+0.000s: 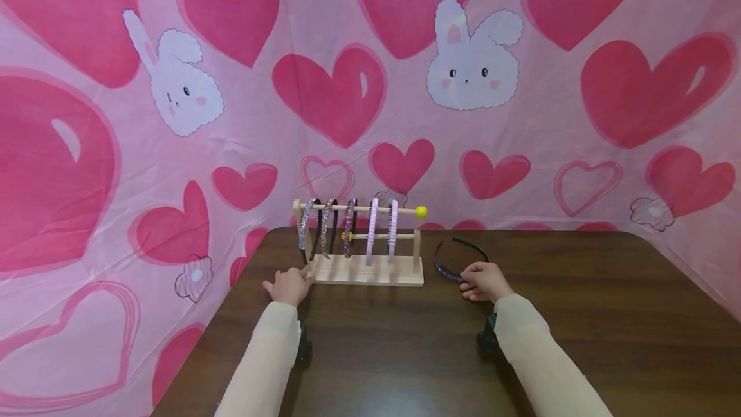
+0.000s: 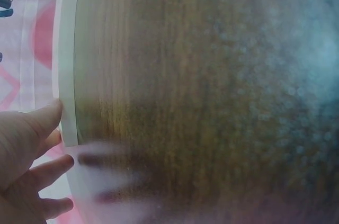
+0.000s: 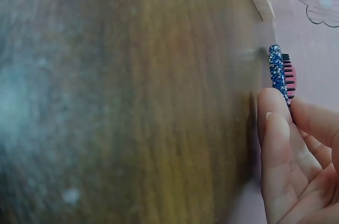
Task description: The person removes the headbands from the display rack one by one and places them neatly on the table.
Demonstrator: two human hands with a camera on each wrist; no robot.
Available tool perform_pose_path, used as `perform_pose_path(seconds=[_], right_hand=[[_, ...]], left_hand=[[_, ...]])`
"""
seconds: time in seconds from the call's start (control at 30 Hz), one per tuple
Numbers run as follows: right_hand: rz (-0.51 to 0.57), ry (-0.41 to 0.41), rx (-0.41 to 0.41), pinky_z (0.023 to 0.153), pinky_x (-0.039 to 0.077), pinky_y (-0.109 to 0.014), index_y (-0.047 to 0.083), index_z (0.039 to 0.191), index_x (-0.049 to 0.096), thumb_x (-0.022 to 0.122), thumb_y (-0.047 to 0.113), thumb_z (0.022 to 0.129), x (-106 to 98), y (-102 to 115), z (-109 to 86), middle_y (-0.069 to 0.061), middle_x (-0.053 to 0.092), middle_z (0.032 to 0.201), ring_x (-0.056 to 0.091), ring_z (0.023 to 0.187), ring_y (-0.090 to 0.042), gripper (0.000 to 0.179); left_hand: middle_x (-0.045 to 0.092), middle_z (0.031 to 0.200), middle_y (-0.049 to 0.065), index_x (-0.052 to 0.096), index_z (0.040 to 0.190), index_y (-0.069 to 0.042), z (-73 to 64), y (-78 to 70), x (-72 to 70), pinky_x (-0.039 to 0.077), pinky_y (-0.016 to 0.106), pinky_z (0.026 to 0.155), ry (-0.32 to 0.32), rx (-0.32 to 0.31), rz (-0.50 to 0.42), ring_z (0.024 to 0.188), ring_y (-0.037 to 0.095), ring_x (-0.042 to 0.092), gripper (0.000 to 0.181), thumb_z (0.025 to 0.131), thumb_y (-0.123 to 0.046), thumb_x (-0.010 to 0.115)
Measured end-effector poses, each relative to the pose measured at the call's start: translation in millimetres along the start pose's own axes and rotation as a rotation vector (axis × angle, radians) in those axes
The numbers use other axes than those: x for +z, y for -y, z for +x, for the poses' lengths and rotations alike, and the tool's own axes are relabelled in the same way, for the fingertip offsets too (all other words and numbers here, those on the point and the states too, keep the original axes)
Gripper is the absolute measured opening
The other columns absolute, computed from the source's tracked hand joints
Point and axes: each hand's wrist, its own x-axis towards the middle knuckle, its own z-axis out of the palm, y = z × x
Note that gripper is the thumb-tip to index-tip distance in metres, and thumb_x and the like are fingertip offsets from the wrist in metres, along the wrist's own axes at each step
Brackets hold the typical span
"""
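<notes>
A wooden headband rack (image 1: 365, 270) stands on the table, with several headbands on its upper rod. My left hand (image 1: 290, 286) is at the rack's left end. In the left wrist view, thumb and forefinger hold the end of its base (image 2: 67, 75), while the other fingers spread apart. To the rack's right, my right hand (image 1: 485, 280) pinches a dark blue glittery headband (image 1: 446, 271) by one side. Its sparkling outer face and black inner teeth show above the fingertips in the right wrist view. The headband's open ends point away from me.
On the upper rod hang glittery headbands (image 1: 350, 227) at the left and two lilac ones (image 1: 373, 230) at the right. A yellow ball (image 1: 421, 212) caps that rod. A lower rod (image 1: 376, 236) runs beneath. Behind the brown table (image 1: 393, 352) hangs a pink heart-patterned cloth (image 1: 324, 11).
</notes>
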Motion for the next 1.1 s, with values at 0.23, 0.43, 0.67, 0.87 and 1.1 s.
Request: perform_pose_path(seconds=[0.23,0.43,0.67,0.87,1.1], right_hand=[[-0.013,0.004,-0.004,0.050,0.051,-0.029,-0.006,0.096,0.055,0.053,0.007,0.093,0.8,-4.1,0.1,-0.011,0.064,0.070,0.062,0.055,-0.018,0.014],[-0.038,0.020,-0.024,0.050,0.051,-0.029,-0.008,0.100,0.054,0.052,0.007,0.093,-0.7,-5.7,-2.1,-0.011,0.064,0.071,0.062,0.055,-0.018,0.016],[-0.078,0.031,-0.058,0.052,0.051,-0.030,-0.009,0.108,0.051,0.052,0.010,0.094,-7.7,2.7,-4.6,-0.012,0.064,0.073,0.061,0.054,-0.018,0.024],[-0.094,0.036,-0.097,0.053,0.051,-0.030,-0.009,0.112,0.049,0.054,0.010,0.093,-16.6,16.5,-4.3,-0.013,0.063,0.077,0.061,0.054,-0.017,0.027],[-0.109,0.059,-0.179,0.057,0.052,-0.032,-0.011,0.119,0.045,0.054,0.011,0.093,-24.0,40.0,-6.8,-0.017,0.063,0.085,0.061,0.059,-0.016,0.035]], left_hand=[[0.060,0.112,0.023,0.058,0.124,-0.008,-0.3,-1.2,0.5,0.017,0.065,0.089,-0.006,-0.004,-0.010,0.108,0.043,0.044,0.047,0.086,-0.034,0.064],[0.061,0.108,0.023,0.060,0.121,-0.006,-1.6,-2.3,-0.6,0.017,0.065,0.089,-0.014,-0.006,-0.018,0.106,0.041,0.045,0.045,0.085,-0.034,0.064],[0.061,0.110,0.024,0.060,0.122,-0.006,-1.0,-0.2,-0.1,0.017,0.066,0.089,-0.022,-0.001,-0.021,0.108,0.043,0.044,0.046,0.085,-0.034,0.065],[0.060,0.112,0.024,0.059,0.122,-0.006,-2.6,-0.8,-1.0,0.017,0.065,0.089,-0.023,0.005,-0.026,0.110,0.045,0.043,0.045,0.086,-0.032,0.064],[0.057,0.117,0.025,0.058,0.123,-0.006,-2.2,-0.6,-0.6,0.015,0.066,0.091,-0.016,0.005,-0.022,0.115,0.047,0.040,0.045,0.086,-0.032,0.064]])
